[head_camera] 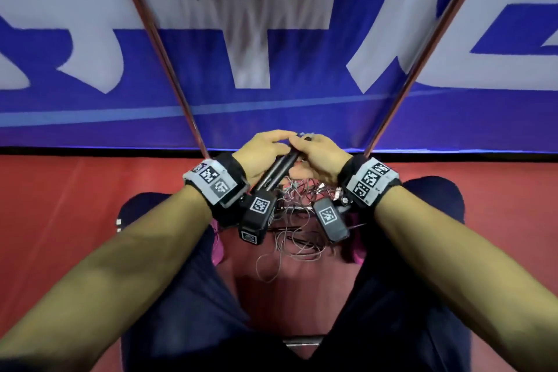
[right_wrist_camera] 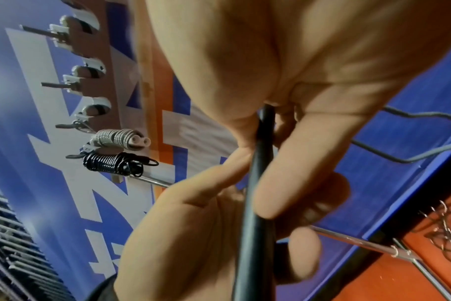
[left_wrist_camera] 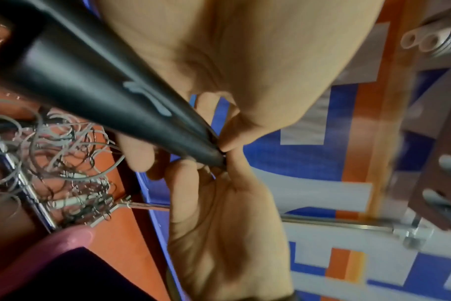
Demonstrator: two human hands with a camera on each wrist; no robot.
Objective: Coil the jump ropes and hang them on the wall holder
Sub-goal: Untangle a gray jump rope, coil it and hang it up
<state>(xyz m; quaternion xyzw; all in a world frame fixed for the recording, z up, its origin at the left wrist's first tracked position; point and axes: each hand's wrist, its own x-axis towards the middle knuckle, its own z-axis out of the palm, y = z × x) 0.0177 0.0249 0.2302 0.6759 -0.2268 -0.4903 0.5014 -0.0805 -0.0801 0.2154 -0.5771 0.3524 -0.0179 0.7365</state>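
Both grasping: left hand [head_camera: 262,152] and right hand [head_camera: 323,155] curl round the paired black handles [head_camera: 276,170]. Handles likely rigid, smooth, the best purchase. Thin cord [head_camera: 299,190] looks light, springy, tangle-prone.

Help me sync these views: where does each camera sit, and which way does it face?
Head: worn on the head, facing down and forward at the left hand and right hand gripping black handles; forearms and knees show.
Left wrist: looks along the left palm toward the handles' tips; loose rope lies beyond.
Right wrist: looks along the right palm at the handles; the left hand's fingers show too.
Shared: both wrist views catch the wall holder and a white coiled rope on it.
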